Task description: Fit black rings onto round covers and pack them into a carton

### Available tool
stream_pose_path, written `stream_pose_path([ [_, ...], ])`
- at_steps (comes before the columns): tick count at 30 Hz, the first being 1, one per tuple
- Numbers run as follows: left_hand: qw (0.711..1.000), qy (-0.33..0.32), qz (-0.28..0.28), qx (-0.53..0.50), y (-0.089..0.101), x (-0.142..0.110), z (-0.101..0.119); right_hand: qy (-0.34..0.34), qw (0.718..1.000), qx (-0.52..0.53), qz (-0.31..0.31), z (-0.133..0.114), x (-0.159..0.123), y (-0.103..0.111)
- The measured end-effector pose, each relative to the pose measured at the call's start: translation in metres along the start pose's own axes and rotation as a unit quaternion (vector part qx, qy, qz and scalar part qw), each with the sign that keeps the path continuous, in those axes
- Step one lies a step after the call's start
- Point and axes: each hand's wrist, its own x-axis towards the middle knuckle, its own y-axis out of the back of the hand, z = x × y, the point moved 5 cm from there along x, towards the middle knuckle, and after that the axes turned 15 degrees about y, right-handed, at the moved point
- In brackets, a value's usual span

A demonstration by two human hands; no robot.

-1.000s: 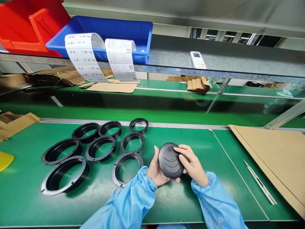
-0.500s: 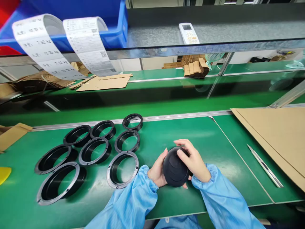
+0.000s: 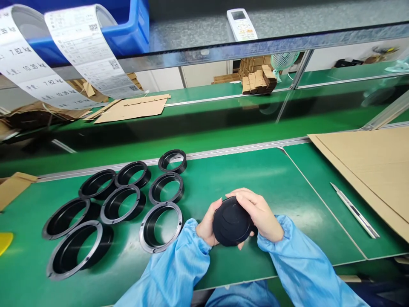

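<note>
Between my two hands is a round black cap-like piece (image 3: pixel 232 221), its domed face toward me, held above the green tabletop. My left hand (image 3: pixel 207 225) grips its left side, thumb along the edge. Around the upper right edge curl the fingers of my right hand (image 3: pixel 260 213), with some fingertips showing beneath the piece. The underside of the piece is hidden. To the left stand several black flanged rings (image 3: pixel 161 227) on the table; the closest one is beside my left sleeve.
A utility knife (image 3: pixel 354 210) lies at the right, beside large cardboard sheets (image 3: pixel 367 170). Overhead runs a shelf (image 3: pixel 191 32) with a remote control (image 3: pixel 242 25), a blue bin (image 3: pixel 139 27) and hanging label strips (image 3: pixel 92 51). A yellow object (image 3: pixel 5 243) sits at the left edge.
My right fingers have shifted from the face of the black piece to its upper edge. The camera view has tilted slightly; the rings and knife stay in place.
</note>
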Motion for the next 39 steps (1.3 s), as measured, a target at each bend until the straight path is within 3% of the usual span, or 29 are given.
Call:
stream_pose_path([
  [5,1.0,-0.016,0.012,-0.005,0.0,-0.003,0.001,0.057,0.994,-0.088,0.031,-0.009,-0.001,-0.002],
  [12,0.998,-0.059,0.002,-0.013,0.0,-0.001,0.001,0.035,0.997,-0.058,0.031,-0.01,-0.005,0.0],
  [21,0.999,-0.036,-0.026,-0.008,0.0,-0.002,0.001,0.001,0.999,0.037,0.008,-0.004,-0.007,0.002],
  [30,0.996,-0.038,-0.077,0.007,-0.005,-0.002,0.001,0.058,0.998,0.005,0.0,-0.009,-0.006,0.002],
  [39,0.996,-0.049,-0.072,0.035,-0.007,0.0,0.002,0.064,0.998,0.013,0.003,-0.01,-0.005,0.003],
])
